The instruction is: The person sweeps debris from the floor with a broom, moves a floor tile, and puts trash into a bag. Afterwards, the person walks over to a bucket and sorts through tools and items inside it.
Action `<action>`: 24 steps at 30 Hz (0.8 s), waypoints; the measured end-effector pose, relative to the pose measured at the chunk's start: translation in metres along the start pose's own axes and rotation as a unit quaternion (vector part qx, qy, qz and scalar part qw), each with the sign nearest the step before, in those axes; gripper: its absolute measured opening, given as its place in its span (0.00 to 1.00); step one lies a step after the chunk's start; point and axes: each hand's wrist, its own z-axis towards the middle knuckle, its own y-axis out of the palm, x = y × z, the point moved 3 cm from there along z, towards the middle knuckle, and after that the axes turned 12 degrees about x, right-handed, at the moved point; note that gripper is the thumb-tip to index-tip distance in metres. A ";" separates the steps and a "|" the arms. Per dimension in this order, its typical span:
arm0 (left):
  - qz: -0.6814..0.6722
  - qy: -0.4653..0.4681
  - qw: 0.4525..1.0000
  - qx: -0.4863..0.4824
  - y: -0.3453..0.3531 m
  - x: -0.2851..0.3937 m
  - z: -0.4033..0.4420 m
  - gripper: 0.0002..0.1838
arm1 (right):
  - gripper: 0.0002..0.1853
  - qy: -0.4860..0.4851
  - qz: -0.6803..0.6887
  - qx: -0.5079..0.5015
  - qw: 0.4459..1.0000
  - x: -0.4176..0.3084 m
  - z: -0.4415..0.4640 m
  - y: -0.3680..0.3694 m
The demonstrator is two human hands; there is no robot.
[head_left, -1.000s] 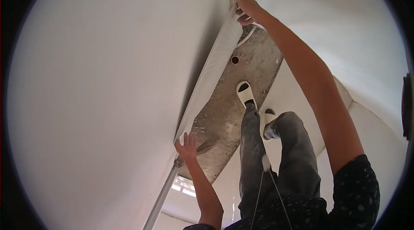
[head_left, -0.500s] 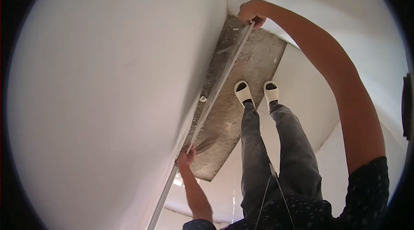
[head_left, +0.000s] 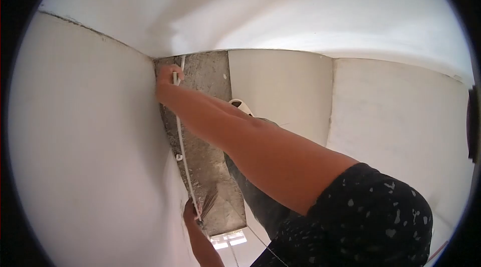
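A long, thin white strip (head_left: 183, 154) runs along the foot of the left wall, above rough grey-brown bare floor. My right hand (head_left: 169, 75) is closed round its far part, close to the room's corner; a short end stands up out of the fist. Down at the near end, my left hand (head_left: 191, 211) has its fingers closed on the same strip, beside the wall. Just right of that hand lies a brown, fan-shaped bundle (head_left: 210, 200) of thin streaks; its kind is unclear. My right forearm crosses the view and hides part of the floor and my legs.
A white wall (head_left: 95, 131) rises on the left, another (head_left: 280, 16) at the far side. Large pale floor panels (head_left: 280, 81) border the rough floor (head_left: 208, 71). A small white lump (head_left: 179, 157) lies by the strip. My white shoe (head_left: 241, 105) shows partly behind the arm.
The view has turned, and the strip stands more upright in it. My right hand has come in against the left wall near the corner. Both hands stay on the strip.
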 end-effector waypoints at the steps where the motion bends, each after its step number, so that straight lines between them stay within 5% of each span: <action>1: 0.036 -0.007 0.999 -0.036 -0.004 0.000 0.013 0.26 | 0.17 0.030 0.058 -0.026 0.998 -0.006 0.012 0.013; 3: 0.069 0.054 0.994 -0.066 -0.006 -0.008 0.034 0.27 | 0.17 0.074 0.188 0.059 0.977 -0.003 0.035 0.035; 6: 0.087 0.313 0.943 0.069 -0.001 -0.022 0.082 0.27 | 0.16 0.076 0.154 0.279 0.945 0.008 0.009 0.056; 8: 0.115 0.404 0.891 0.174 -0.009 -0.025 0.114 0.28 | 0.14 0.034 0.212 0.219 0.952 0.030 -0.013 0.052; 9: 0.103 0.368 0.901 0.208 -0.003 -0.033 0.109 0.29 | 0.19 0.047 0.263 0.185 0.946 0.030 0.002 0.058; 13: 0.048 0.339 0.914 0.219 0.098 -0.079 -0.038 0.35 | 0.12 0.026 0.254 0.185 0.949 0.061 -0.026 0.053; 24: 0.132 0.315 0.881 0.327 0.140 -0.174 -0.056 0.37 | 0.10 -0.058 0.199 0.223 0.953 0.124 -0.087 0.086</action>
